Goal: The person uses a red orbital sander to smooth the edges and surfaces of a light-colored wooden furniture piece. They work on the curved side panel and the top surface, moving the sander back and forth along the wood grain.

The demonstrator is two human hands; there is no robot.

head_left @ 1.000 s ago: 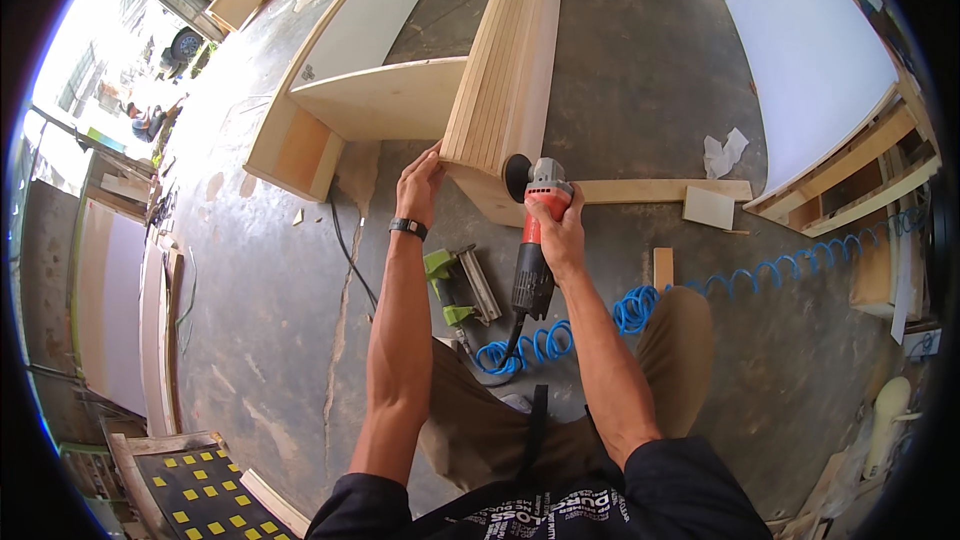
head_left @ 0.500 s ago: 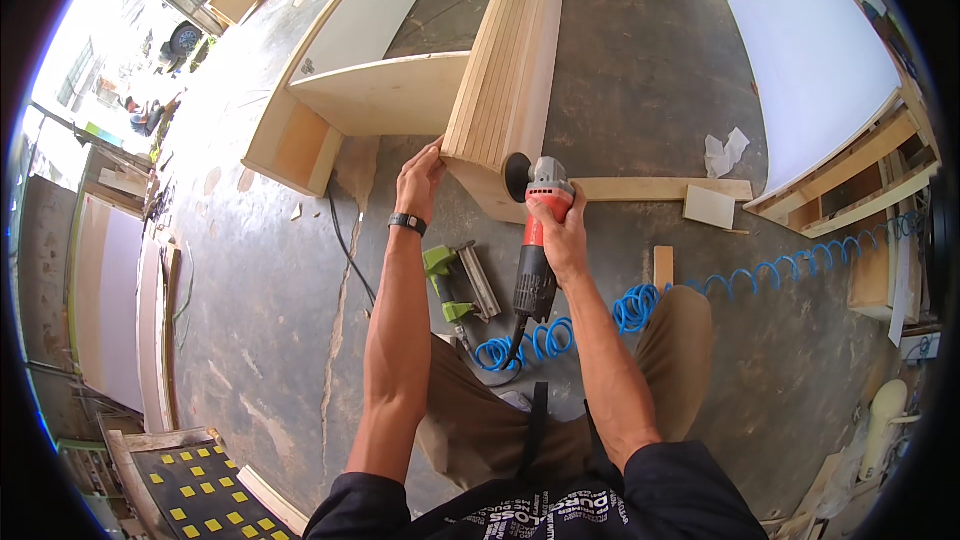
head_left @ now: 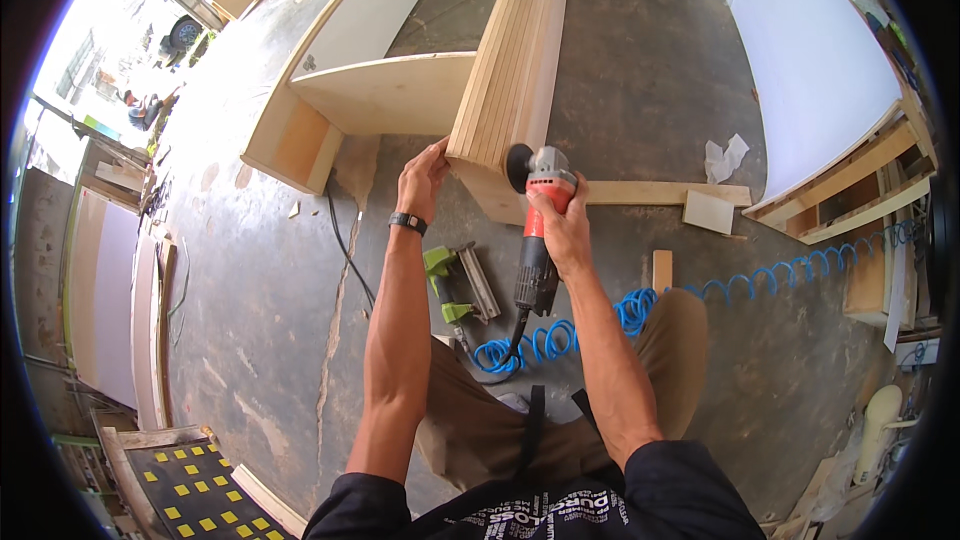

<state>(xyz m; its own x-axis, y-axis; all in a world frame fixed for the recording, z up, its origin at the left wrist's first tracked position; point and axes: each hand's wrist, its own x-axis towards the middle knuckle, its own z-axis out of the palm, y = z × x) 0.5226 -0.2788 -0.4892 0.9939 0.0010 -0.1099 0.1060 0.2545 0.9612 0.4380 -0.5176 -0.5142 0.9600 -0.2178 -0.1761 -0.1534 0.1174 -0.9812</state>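
Disc (head_left: pixel 519 168) of the angle grinder (head_left: pixel 534 262) had edged slightly upward at the slatted panel's (head_left: pixel 505 70) near right corner, probably shifting the working spot; the right hand (head_left: pixel 562 230) gripped its body, the left hand's (head_left: pixel 424 182) fingers lying extended against the panel's left corner

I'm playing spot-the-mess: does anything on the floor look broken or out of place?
Yes, two things. A long, jagged crack runs through the floor left of the green tool, so the floor looks damaged. Also, a crumpled white sheet lies by the wooden strip, right of the grinder, like dropped litter.
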